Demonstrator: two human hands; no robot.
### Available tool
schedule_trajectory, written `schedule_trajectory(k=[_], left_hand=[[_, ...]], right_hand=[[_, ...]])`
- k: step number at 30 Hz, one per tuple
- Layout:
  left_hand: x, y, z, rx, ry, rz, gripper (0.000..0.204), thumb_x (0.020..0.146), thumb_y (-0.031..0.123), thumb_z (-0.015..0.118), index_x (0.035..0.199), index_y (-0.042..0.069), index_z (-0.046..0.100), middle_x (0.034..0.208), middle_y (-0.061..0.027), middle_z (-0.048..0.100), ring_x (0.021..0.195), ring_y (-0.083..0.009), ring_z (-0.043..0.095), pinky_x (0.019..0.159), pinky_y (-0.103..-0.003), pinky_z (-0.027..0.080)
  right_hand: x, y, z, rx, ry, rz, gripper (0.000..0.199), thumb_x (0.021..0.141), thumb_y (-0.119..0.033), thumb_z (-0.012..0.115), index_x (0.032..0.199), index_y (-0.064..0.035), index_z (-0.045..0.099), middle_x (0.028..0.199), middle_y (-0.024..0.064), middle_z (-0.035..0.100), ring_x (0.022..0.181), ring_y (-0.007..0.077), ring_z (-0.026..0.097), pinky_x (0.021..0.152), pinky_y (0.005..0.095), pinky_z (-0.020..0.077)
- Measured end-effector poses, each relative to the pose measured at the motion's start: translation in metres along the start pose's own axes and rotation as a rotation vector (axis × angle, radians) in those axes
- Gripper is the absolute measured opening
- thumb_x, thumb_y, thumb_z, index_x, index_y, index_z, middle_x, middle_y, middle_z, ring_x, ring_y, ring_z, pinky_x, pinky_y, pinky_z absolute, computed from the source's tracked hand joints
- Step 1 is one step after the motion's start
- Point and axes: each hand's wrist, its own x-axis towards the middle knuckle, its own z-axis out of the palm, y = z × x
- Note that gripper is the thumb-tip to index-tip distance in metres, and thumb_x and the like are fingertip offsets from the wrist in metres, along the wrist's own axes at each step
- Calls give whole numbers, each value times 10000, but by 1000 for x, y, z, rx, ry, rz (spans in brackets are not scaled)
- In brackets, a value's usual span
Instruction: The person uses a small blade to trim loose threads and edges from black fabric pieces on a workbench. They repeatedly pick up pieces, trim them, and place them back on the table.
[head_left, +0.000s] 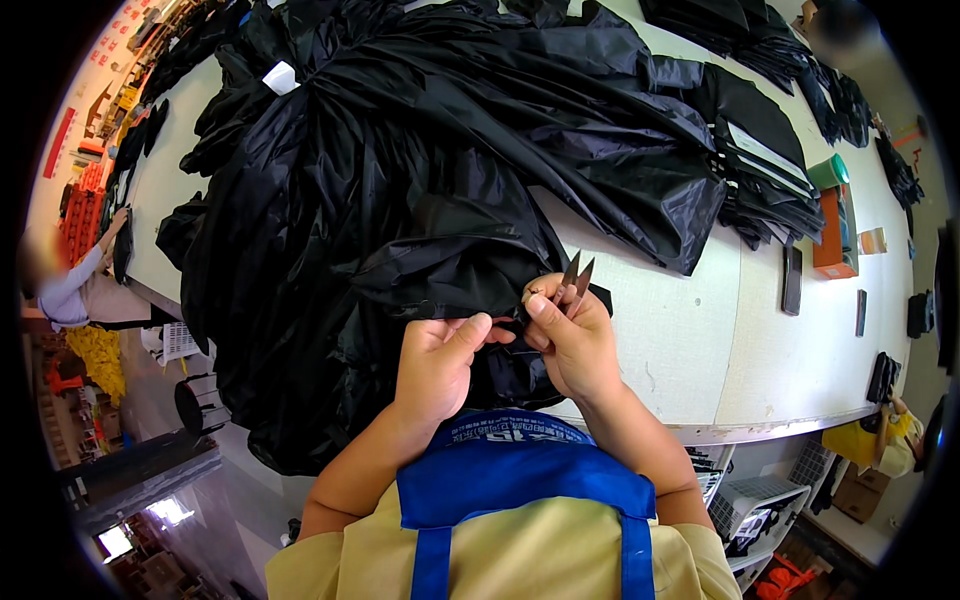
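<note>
A big heap of shiny black fabric covers much of the table in front of me. My left hand is closed on the fabric's near edge, thumb on top. Close beside it, my right hand is closed around a small pair of thread snips. The two pointed blades stick up past its fingers, slightly apart. The right thumb and fingertips also pinch at the fabric edge; what exactly lies between them is too small to tell. A white tag lies on the heap at the upper left.
Folded black pieces are stacked at the right, near an orange box and a green roll. The pale table ends close to my body. White baskets stand below its edge. Other people work at both sides.
</note>
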Motion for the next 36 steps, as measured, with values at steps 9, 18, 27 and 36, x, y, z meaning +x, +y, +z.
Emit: schedule_trajectory(k=[9,18,27,36], left_hand=[[-2,8,-9,9,-64,-16,236,923,101,505,1075,-62,585,1047,-174,636,957,-240,618,831,-359,486],[-1,7,-13,-24,-98,1,220,928,96,492,1053,-55,589,1024,-188,637,942,-242,617,835,-364,482],[-1,7,-9,-24,-44,0,207,892,82,525,1036,-53,587,980,-170,647,904,-249,632,798,-364,507],[-1,6,-16,41,-81,-12,204,896,82,525,1037,-54,584,984,-169,643,909,-245,625,806,-369,503]], right_hand=[[-10,-43,-19,-854,-142,-262,236,849,-100,640,1014,-12,497,836,60,561,705,117,527,671,244,461],[-1,-49,-22,-916,-157,-247,296,679,-58,780,935,6,644,861,84,622,710,147,616,621,248,505],[-1,-38,-21,-931,-128,-309,290,662,-54,791,910,5,652,857,79,623,714,142,614,614,240,499],[6,-45,-22,-889,-157,-231,299,646,-62,802,899,6,657,802,54,614,669,122,562,588,231,455]])
